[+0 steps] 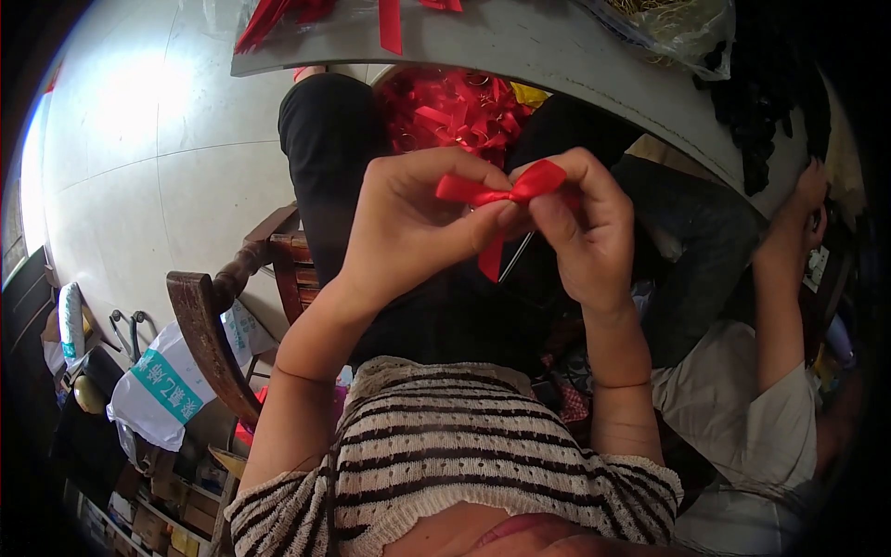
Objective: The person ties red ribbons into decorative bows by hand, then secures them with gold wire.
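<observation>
Our left hand (pixel 418 215) and right hand (pixel 596 237) pinch a red bow (pixel 511 196) near the table (pixel 538 58) — it looks nearly finished; loose ribbons (pixel 390 26) on the table seem untied, and a red heap (pixel 455 110) sits below it.

The floor (pixel 218 116) is pale and smooth, with thin dark lines across it. A big white patch of light (pixel 139 93) shines on it. At the far left is a bright opening (pixel 34 209), maybe a window or a door. A grey table (pixel 506 42) is at the top. A brown wooden chair (pixel 209 339) stands on the left, and a shelf (pixel 173 521) is at the bottom left.
</observation>
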### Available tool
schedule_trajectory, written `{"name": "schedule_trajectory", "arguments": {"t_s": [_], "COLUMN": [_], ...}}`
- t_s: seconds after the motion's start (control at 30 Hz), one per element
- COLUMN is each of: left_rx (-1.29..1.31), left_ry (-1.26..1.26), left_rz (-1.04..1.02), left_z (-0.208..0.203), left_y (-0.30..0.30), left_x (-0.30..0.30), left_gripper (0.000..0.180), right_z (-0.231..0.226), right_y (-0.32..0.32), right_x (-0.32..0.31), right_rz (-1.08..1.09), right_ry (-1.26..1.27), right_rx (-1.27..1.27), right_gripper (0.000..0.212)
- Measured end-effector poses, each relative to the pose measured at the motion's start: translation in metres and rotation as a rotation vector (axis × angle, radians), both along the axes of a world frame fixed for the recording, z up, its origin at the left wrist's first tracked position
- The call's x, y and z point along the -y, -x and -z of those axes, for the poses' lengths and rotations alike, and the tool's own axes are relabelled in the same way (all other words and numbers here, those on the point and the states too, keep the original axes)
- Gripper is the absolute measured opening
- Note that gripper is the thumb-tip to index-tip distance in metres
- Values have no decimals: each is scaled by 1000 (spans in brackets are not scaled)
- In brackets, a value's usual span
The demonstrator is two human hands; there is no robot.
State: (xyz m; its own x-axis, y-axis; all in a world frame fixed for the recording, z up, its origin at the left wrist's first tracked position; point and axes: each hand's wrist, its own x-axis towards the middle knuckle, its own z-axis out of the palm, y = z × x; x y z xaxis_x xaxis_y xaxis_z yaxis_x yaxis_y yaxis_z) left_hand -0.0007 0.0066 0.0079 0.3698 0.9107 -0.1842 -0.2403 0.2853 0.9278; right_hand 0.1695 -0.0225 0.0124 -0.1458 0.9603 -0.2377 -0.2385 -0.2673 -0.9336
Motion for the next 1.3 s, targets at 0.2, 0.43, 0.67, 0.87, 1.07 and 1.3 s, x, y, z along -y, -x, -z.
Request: {"name": "schedule_trajectory", "arguments": {"t_s": [0.2, 0.43, 0.67, 0.87, 1.07, 1.3], "left_rx": [215, 11, 30, 69, 83, 76], "left_ry": [101, 16, 25, 102, 47, 156], "left_rz": [-88, 52, 37, 161, 261, 284], "left_z": [0, 2, 5, 2, 9, 13], "left_y": [-10, 0, 0, 8, 12, 9], "left_x": [2, 4, 3, -1, -2, -2], "left_gripper": [12, 11, 18, 18, 20, 20], "right_z": [-2, 3, 2, -17, -22, -19], "right_y": [3, -7, -9, -19, -29, -32], "right_x": [-2, -7, -6, -16, -23, -28], "right_rz": [-100, 35, 35, -229, -417, -405], "right_ry": [-318, -331, -319, -126, 127, 270], "right_rx": [174, 149, 136, 266, 50, 9], "right_gripper": [10, 14, 15, 14, 15, 14]}}
